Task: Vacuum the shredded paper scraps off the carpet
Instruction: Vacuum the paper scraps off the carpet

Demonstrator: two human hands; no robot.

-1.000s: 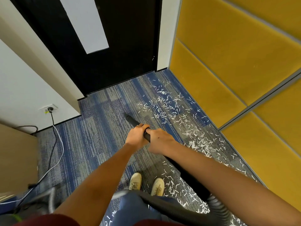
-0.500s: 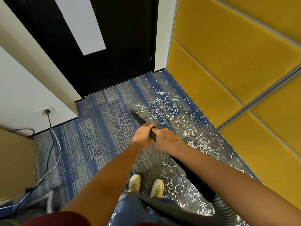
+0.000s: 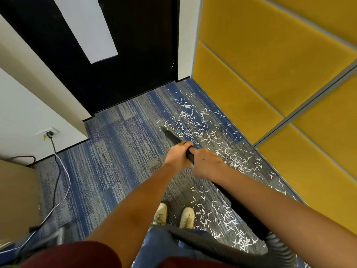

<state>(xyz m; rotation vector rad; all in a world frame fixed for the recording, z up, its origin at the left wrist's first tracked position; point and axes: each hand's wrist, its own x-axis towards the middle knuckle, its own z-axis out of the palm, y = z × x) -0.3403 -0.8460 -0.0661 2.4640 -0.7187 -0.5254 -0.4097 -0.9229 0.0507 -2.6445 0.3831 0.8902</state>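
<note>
While hands work: left hand [image 3: 178, 154] and right hand [image 3: 206, 164] together, both clamped on wand [image 3: 173, 137].
Scraps [image 3: 193, 120]: on carpet [image 3: 108, 161] beside yellow wall [image 3: 251, 74], nozzle [image 3: 164, 130] at their edge.
Risk: trailing hose [image 3: 212, 248] may scatter scraps.

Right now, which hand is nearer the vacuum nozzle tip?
Left. The left hand grips the wand just behind the nozzle tip; the right hand grips it directly behind the left, farther from the tip.

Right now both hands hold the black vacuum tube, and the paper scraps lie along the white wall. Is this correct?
Wrong wall: the head view shows the paper scraps along the yellow wall. The left hand and right hand do hold the black vacuum tube.
</note>
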